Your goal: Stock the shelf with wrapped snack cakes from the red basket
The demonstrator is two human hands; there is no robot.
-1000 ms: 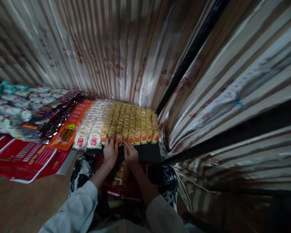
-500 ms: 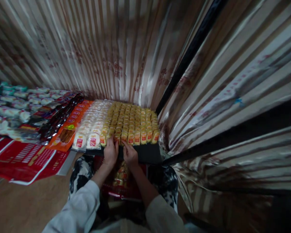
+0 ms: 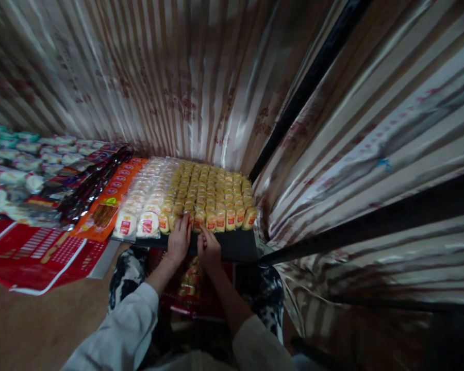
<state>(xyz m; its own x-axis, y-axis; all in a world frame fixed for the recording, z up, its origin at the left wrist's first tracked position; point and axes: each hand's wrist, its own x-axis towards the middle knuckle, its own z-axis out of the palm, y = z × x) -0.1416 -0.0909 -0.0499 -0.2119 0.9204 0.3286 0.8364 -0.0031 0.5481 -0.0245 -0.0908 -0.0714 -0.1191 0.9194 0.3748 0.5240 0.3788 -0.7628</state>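
Yellow snack packets (image 3: 212, 196) with red labels stand in tight rows on a black board (image 3: 235, 245). My left hand (image 3: 179, 241) lies against the front row, its fingers stretched forward and touching the packets. Just right of it, my right hand (image 3: 209, 251) has its fingers curled, with the fingertips at the front edge of the row. What these fingertips hold, if anything, is hidden. White round packets (image 3: 149, 224) with red labels line up to the left of the yellow ones. Below my wrists, more yellow packets (image 3: 189, 281) show in a red bag between my knees.
To the left lie an orange snack bag (image 3: 104, 214), dark shiny packages (image 3: 88, 180) and rows of white and green packets (image 3: 21, 165). A red printed sheet (image 3: 34, 255) hangs at the front. Striped curtains (image 3: 201, 77) and black poles (image 3: 305, 85) enclose the back and right.
My right fingertips have drawn slightly back toward me from the front row. The left hand has shifted a little to the right. The view has turned slightly.
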